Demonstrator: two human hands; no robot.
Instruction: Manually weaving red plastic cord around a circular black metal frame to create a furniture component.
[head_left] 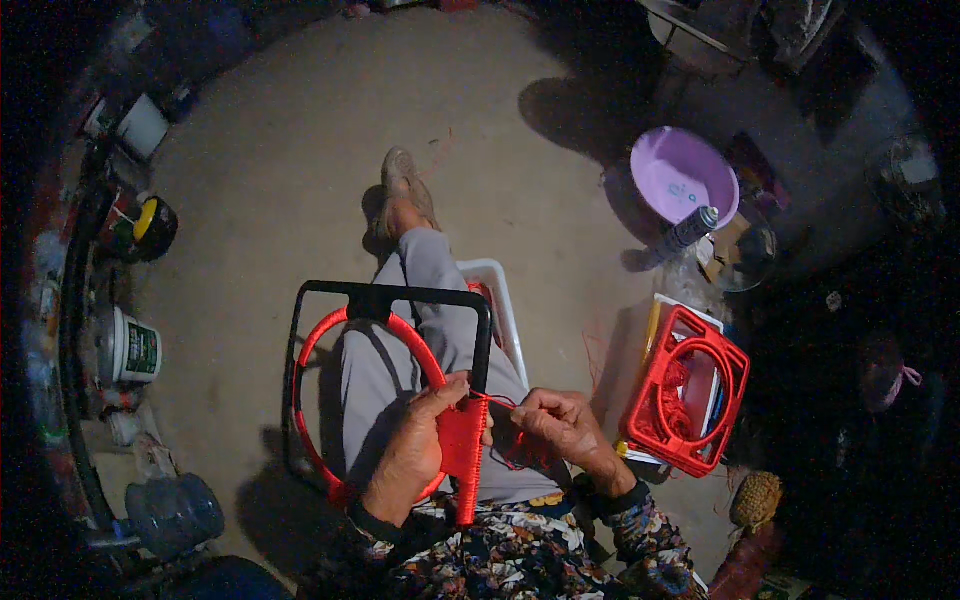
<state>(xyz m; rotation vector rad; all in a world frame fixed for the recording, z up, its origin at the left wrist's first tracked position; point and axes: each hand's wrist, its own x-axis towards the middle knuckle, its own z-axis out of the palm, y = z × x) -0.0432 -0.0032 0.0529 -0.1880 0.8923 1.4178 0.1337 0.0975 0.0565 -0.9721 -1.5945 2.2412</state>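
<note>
A black rectangular frame [392,291] with a ring inside it rests over my lap. Red cord [466,450] is wound round much of the ring and along the lower right part of the frame; the frame's top and left sides are bare black. My left hand [418,440] is closed round the frame at its right side, where the ring meets the bar. To the right of it, my right hand [560,425] pinches a red cord that runs taut from the frame's bar. Loose red cord [515,455] hangs below between the hands.
At the right a red frame [690,390] with a ring lies on a box with red cord. Beyond stand a spray can [690,230] and a purple basin [680,175]. A white bin [503,310] is beside my legs. A bucket [135,345] and water jug [175,515] line the left.
</note>
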